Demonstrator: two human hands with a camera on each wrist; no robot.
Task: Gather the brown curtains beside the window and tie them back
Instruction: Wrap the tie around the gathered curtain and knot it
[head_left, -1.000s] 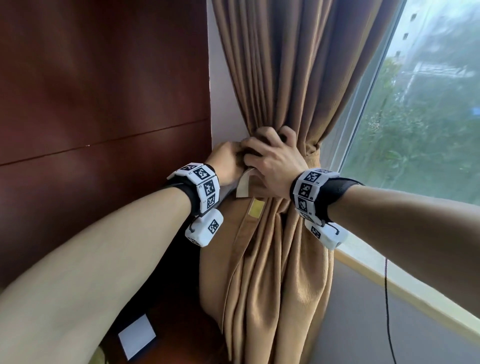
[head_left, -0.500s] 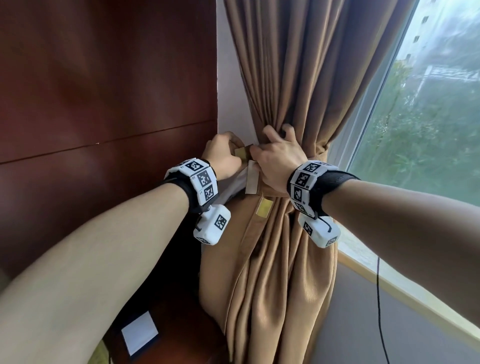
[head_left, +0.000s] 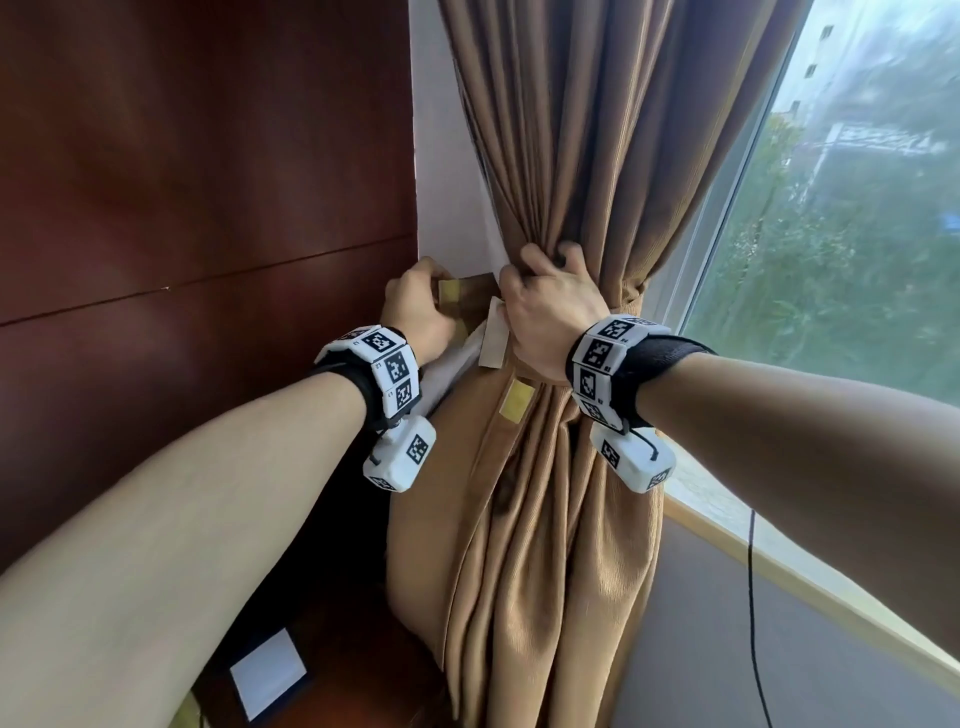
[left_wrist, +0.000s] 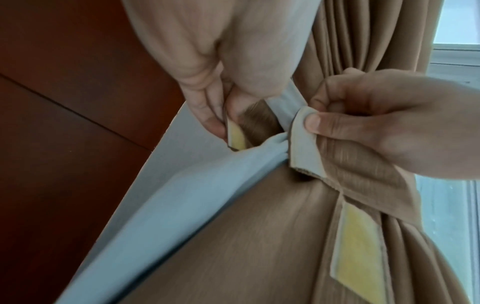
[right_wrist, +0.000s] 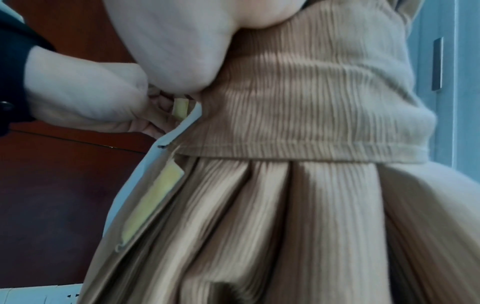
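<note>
The brown curtain (head_left: 545, 519) hangs gathered beside the window, with a brown tie-back band (head_left: 631, 291) wrapped round its waist. My left hand (head_left: 415, 312) pinches one end of the band, which carries a yellow patch (left_wrist: 236, 137), close to the white wall. My right hand (head_left: 550, 306) grips the bundle, and its thumb (left_wrist: 311, 121) pinches the band's other, white-lined end (left_wrist: 303, 148). The two ends are a short gap apart. A second yellow patch (head_left: 516, 399) sits on the curtain's edge below my right hand. In the right wrist view the band (right_wrist: 311, 113) lies flat across the pleats.
A dark red wood panel (head_left: 182, 208) fills the left side and a narrow white wall strip (head_left: 441, 156) stands behind the curtain. The window (head_left: 831, 260) and its sill (head_left: 779, 561) lie to the right. A black cable (head_left: 750, 597) hangs below the sill. A white card (head_left: 267, 673) lies low left.
My hands were touching at the bundle and have drawn apart. My left hand has pulled its band end, with the yellow patch, left towards the wall. My right hand keeps its hold.
</note>
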